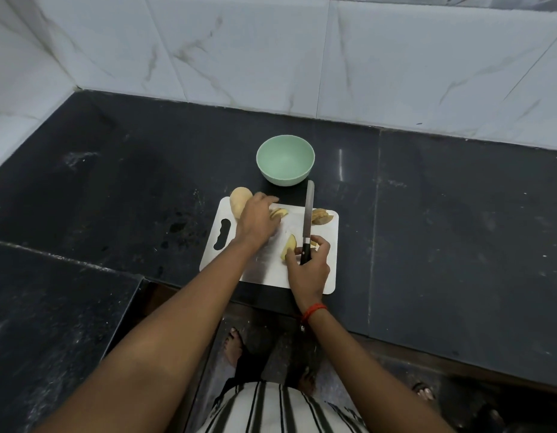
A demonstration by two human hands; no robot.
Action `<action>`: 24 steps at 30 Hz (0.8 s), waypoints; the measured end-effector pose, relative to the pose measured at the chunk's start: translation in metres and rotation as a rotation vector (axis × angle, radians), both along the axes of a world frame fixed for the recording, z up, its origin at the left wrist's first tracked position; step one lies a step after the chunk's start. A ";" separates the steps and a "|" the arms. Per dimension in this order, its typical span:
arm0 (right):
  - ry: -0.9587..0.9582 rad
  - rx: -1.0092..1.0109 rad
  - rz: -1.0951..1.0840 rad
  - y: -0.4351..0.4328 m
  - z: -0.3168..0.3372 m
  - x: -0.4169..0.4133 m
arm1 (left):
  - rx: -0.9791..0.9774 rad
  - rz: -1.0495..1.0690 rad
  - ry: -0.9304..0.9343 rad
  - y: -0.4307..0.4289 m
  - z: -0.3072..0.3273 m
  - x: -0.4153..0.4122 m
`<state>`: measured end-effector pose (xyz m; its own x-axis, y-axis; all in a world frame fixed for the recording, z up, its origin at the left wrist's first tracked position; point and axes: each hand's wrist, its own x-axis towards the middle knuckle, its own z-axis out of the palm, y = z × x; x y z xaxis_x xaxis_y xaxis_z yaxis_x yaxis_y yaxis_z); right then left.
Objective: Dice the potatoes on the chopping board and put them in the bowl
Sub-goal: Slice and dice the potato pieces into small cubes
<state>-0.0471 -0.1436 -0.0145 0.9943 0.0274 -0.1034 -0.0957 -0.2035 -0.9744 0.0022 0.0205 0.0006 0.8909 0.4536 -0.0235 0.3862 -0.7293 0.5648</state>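
A white chopping board (pixel 264 270) lies on the black counter. A whole potato (pixel 239 200) sits at its far left corner. My left hand (pixel 257 218) reaches over cut potato slices (pixel 278 213) beside that potato, fingers bent down on them. My right hand (pixel 308 264) grips the black handle of a knife (pixel 308 210), blade pointing away from me. A potato wedge (pixel 289 245) lies just left of the handle by my thumb. More cut pieces (pixel 321 217) sit at the board's far right corner. The mint-green bowl (pixel 285 145) stands empty behind the board.
White marble-look tiled walls (pixel 271 51) close the counter at the back and left. The black counter (pixel 458 229) stretches wide to the right of the board. Its front edge steps in near my body; bare feet show on the floor below.
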 end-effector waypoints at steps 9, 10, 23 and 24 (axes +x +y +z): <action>0.011 -0.133 0.189 0.000 -0.007 0.000 | -0.190 0.157 -0.347 -0.020 -0.034 -0.096; -0.036 -0.167 0.189 -0.001 -0.009 0.001 | -0.194 0.158 -0.343 -0.022 -0.039 -0.102; -0.304 -0.319 0.400 -0.059 -0.005 -0.008 | -0.005 0.001 -0.112 -0.038 -0.037 -0.090; -0.317 -0.376 0.439 -0.060 -0.008 -0.010 | -0.034 -0.013 -0.111 -0.036 -0.036 -0.091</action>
